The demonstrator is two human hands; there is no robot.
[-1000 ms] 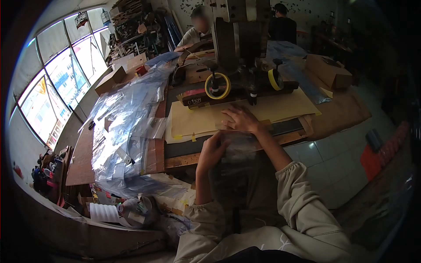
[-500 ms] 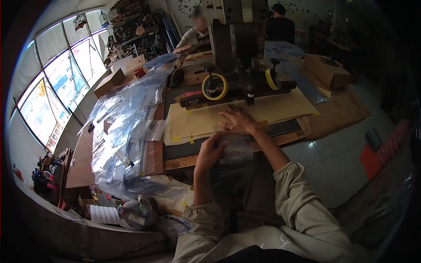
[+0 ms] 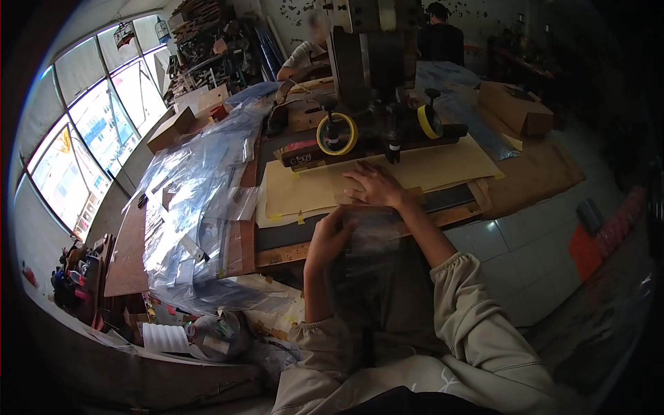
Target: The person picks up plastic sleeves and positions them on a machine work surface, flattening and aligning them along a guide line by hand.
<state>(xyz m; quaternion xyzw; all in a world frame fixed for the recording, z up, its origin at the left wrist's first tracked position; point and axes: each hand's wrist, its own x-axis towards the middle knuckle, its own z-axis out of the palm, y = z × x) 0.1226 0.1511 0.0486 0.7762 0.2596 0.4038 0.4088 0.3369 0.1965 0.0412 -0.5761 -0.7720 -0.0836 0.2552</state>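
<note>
My right hand (image 3: pixel 375 185) lies with fingers spread on the pale yellow board (image 3: pixel 304 190), close to the front of a press. At the board's near side, my left hand (image 3: pixel 330 236) is curled with thumb and fingers drawn together at the edge of a clear plastic sheet (image 3: pixel 373 232). This sheet hangs over my lap, and its far part runs under my right hand. Above the board is the press's dark crossbar (image 3: pixel 377 149), with a yellow tape roll (image 3: pixel 337 135) and a second tape roll (image 3: pixel 429 122) hung on its knobs.
Clear plastic sheets (image 3: pixel 197 187) cover the table's left side. A cardboard box (image 3: pixel 515 109) stands at the right on brown paper (image 3: pixel 532 173). Behind the press a person (image 3: pixel 301 57) sits, partly hidden; another person (image 3: pixel 441 38) is farther back. A red-orange object (image 3: pixel 585 247) is on the right.
My right hand's fingers are slightly more spread and a little farther forward on the board. My left hand stays at the sheet's edge. The view has shifted slightly.
</note>
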